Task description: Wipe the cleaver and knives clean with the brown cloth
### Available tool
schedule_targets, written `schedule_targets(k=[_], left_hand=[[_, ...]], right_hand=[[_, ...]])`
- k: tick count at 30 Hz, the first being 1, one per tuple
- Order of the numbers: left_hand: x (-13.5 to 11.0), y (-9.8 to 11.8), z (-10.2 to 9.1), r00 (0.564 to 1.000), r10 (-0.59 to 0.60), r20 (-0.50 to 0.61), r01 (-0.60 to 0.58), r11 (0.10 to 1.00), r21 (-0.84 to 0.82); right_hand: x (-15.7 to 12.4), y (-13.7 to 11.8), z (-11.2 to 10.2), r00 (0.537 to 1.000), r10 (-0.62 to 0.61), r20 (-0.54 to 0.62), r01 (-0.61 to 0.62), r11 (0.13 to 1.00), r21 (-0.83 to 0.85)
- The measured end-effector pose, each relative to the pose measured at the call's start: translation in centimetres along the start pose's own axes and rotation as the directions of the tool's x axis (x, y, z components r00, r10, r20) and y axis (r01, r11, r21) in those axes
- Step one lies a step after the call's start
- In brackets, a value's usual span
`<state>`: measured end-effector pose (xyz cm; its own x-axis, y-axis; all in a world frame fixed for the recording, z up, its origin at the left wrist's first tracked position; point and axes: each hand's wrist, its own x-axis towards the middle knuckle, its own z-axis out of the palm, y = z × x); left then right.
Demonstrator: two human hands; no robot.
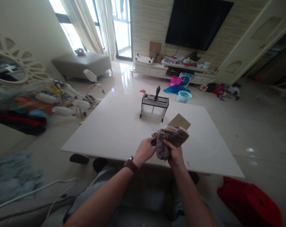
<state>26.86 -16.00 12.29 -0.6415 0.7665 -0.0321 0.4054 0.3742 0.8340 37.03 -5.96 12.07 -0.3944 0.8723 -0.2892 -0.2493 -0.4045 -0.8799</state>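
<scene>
My left hand (145,150), with a brown watch on its wrist, is closed round a dark handle (153,142) over the near part of the white table (114,132). A wide flat blade (180,121) sticks out beyond it, mostly wrapped in a mottled purple-brown cloth (170,138). My right hand (174,155) is closed on the cloth, pressing it against the blade. Further back on the table stands a clear knife block (154,106) with one black-handled knife (157,92) upright in it.
A red container (249,201) lies on the floor at the right. At the left are a cluttered heap of bottles and clothes (39,101) and a grey ottoman (81,63). Coloured baskets (183,96) and a TV stand (171,69) are behind the table. A white cable (39,192) runs at lower left.
</scene>
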Motion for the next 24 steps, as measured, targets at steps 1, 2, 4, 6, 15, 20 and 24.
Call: schedule_targets(k=[1, 2, 4, 6, 15, 20, 24], left_hand=[[0.0, 0.0, -0.1, 1.000, -0.006, 0.013, 0.006, 1.000, 0.014], [0.0, 0.0, -0.2, 1.000, -0.014, 0.019, 0.013, 0.999, 0.035], [0.1, 0.0, -0.7, 1.000, -0.020, 0.013, 0.019, 0.995, 0.099], [0.1, 0.0, -1.2, 1.000, -0.005, -0.003, 0.006, 0.983, 0.182], [0.2, 0.0, -2.7, 0.997, 0.039, -0.059, -0.006, 0.879, 0.477], [0.5, -0.1, -3.5, 0.989, 0.030, -0.146, 0.038, 0.894, 0.447], [1.4, -1.1, -3.9, 0.974, -0.061, -0.217, 0.101, 0.978, 0.181]], right_hand=[[0.1, -0.1, -0.1, 1.000, -0.002, -0.017, 0.002, 1.000, -0.004], [0.2, -0.3, -0.2, 1.000, -0.013, -0.029, 0.013, 1.000, -0.004], [0.5, -0.8, -0.4, 0.997, -0.050, -0.060, 0.050, 0.999, 0.002], [0.8, -1.5, -0.6, 0.989, -0.094, -0.113, 0.097, 0.995, 0.019], [2.1, -1.2, -0.8, 0.967, -0.102, -0.235, 0.127, 0.988, 0.093], [2.3, -1.6, -0.9, 0.987, -0.053, -0.152, 0.081, 0.980, 0.182], [2.4, -2.7, -1.3, 1.000, 0.013, -0.027, -0.006, 0.969, 0.248]])
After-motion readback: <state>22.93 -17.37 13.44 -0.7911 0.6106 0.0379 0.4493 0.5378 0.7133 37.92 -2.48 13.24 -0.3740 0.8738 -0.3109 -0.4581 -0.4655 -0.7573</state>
